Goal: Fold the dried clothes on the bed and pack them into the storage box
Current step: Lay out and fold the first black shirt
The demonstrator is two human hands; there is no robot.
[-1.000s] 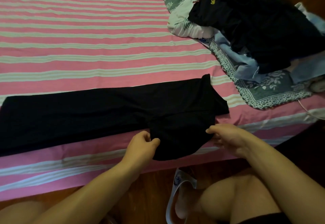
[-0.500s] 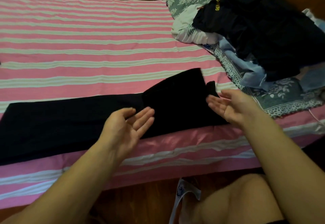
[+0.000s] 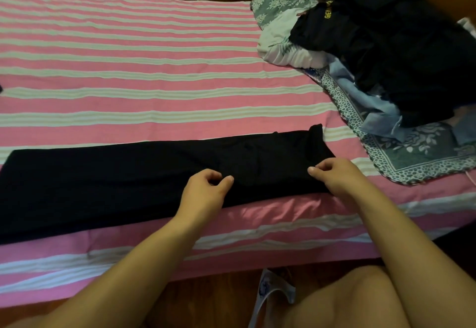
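trousers (image 3: pixel 128 180) on bed (image 3: pixel 128 75), clothes pile (image 3: pixel 386 51) (far right)

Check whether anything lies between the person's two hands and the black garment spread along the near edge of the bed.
Nothing visible does. The left hand and right hand sit directly over the black garment, with no object between. The storage box is not in view.

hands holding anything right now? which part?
Cannot be told for sure. Both the left hand and right hand sit curled over the black garment near its right end; no pinched fabric shows.
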